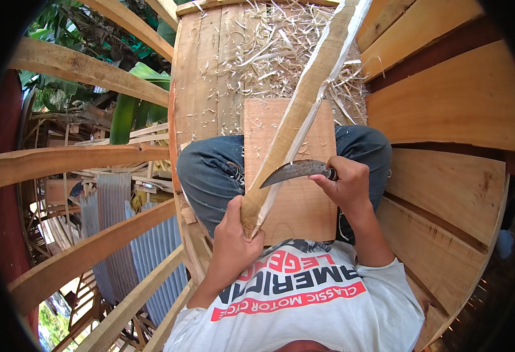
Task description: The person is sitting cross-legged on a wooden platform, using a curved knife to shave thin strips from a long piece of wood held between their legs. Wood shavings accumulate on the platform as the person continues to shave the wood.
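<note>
My left hand [238,237] is closed around the near end of a long wooden strip [304,105], which slants away to the upper right. The strip has a rough brown face and a pale, freshly cut edge. In my right hand [348,183] is a knife [295,171] with a dark, curved blade, gripped by its handle. The blade lies across the strip a little beyond my left hand, its tip pointing left. Under the strip, a flat wooden board [298,217] rests across my lap between my knees.
Curled wood shavings [269,53] litter the plank floor [202,76] ahead of me. A plank wall [445,94] stands close on my right. Open wooden rails [81,158] run along my left, with corrugated sheets [152,252], scrap wood and green leaves [143,105] beyond them.
</note>
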Motion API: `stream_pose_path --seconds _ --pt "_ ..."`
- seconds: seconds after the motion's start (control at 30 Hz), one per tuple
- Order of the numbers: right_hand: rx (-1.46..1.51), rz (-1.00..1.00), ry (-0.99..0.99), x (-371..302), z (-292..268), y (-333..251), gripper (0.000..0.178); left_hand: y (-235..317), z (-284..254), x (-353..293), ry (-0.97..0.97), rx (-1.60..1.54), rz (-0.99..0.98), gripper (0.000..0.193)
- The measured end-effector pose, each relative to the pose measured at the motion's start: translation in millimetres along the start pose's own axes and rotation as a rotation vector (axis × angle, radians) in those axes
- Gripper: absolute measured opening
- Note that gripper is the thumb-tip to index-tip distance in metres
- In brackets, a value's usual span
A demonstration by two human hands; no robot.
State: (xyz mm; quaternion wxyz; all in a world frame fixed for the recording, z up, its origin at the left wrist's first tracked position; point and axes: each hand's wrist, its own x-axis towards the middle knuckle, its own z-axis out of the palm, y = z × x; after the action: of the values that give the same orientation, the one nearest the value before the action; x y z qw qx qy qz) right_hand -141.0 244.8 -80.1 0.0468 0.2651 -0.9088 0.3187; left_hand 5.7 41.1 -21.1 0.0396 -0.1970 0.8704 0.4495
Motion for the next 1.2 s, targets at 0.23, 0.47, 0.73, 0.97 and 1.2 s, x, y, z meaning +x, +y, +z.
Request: stream_pose_path --seconds 0.23,0.47,0.73,0.97,1.2 --pt "-0.068 -0.008 0.049 6.8 -3.2 5.9 0.058 -1.3 -2.2 -4.4 -0.065 0.012 -0.039 0.063" --pt "-0.025 0.151 0.162 17.7 -10.0 28.7 0.056 -4.5 2.5 -12.5 -0.128 0.017 -0.04 0.063" --pt "0.026 0.302 0.146 22.0 -17.7 46.5 0.056 -12.9 8.4 -16.6 -0.107 0.041 -0.074 0.06" --pt "0.137 0.127 -0.113 -10.0 1.0 -7.6 0.054 -12.9 7.1 -7.7 0.033 0.097 -0.002 0.06" --pt "-0.027 0.077 -0.051 -9.2 -2.3 1.7 0.057 -7.1 5.9 -6.4 0.045 0.099 0.058 0.062"
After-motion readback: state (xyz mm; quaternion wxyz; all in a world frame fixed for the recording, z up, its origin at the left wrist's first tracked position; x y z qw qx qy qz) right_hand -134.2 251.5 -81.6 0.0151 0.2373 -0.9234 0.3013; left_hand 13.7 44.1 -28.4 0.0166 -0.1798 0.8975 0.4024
